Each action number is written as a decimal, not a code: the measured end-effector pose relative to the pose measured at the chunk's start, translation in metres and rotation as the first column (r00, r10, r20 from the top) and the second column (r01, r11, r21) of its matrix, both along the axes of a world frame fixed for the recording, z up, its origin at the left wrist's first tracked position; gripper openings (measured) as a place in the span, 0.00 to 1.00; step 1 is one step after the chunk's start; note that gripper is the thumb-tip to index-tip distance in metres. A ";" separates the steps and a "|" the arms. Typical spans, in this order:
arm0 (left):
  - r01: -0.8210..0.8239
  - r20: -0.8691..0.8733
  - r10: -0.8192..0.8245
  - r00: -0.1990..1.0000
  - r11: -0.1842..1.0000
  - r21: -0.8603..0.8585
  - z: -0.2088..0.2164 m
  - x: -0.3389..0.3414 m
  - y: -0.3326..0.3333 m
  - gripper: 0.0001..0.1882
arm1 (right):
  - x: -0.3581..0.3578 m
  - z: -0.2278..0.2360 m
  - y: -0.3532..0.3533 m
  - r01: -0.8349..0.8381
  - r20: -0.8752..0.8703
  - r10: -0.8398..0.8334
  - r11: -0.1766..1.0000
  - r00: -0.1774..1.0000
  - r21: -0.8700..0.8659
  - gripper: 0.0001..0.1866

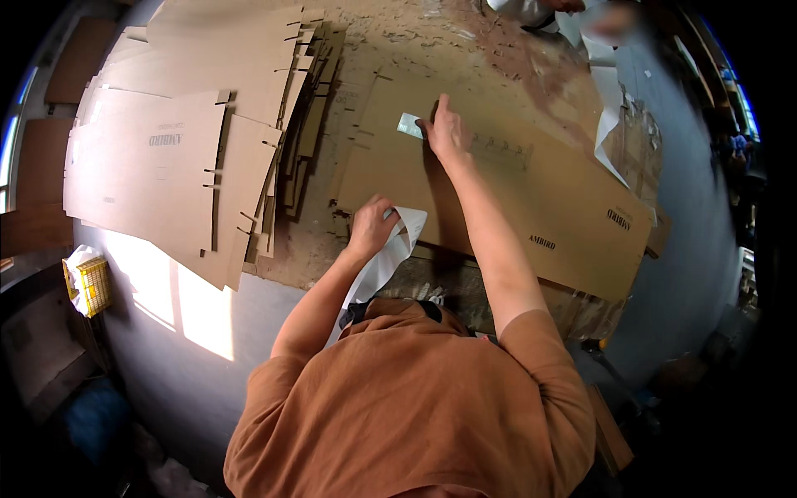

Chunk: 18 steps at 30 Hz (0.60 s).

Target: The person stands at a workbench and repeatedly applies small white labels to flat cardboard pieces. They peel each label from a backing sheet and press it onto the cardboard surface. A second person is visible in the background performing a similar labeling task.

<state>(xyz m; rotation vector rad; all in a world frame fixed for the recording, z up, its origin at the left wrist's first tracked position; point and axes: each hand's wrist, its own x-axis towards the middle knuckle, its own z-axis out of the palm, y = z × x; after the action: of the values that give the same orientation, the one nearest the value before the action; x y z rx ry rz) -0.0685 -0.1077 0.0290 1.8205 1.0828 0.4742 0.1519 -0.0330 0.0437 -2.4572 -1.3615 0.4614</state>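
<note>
A strip of white label backing paper (383, 267) hangs from my left hand (372, 227), whose fingers are closed on its upper end near the board's near-left edge. The strip trails down toward my waist. Further out, my right hand (448, 134) is over a flat brown cardboard sheet (498, 195), index finger stretched away from me and thumb apart from it. By the thumb tip, at its right edge, a small pale label (409, 125) is against the sheet. Whether it is fully stuck down I cannot tell. The other right fingers are partly hidden.
Stacked flat cardboard sheets (178, 166) spread over the left side, with slotted edges. A long white paper strip (608, 116) drapes at the far right, near another person's blurred hand (610, 25). On the left, a yellow basket (88, 286) holds white material.
</note>
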 end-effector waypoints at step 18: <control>0.056 -0.095 -0.034 0.995 0.971 0.233 -0.020 -0.009 -0.051 0.09 | 0.177 0.006 -0.433 0.758 0.162 -0.786 0.618 0.596 0.210 0.21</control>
<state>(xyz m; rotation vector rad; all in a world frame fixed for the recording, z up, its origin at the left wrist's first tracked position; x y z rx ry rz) -0.0770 -0.1591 0.0094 2.0884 1.0804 0.5154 0.3291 -0.4656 0.0495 -2.7376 -0.2220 -0.1430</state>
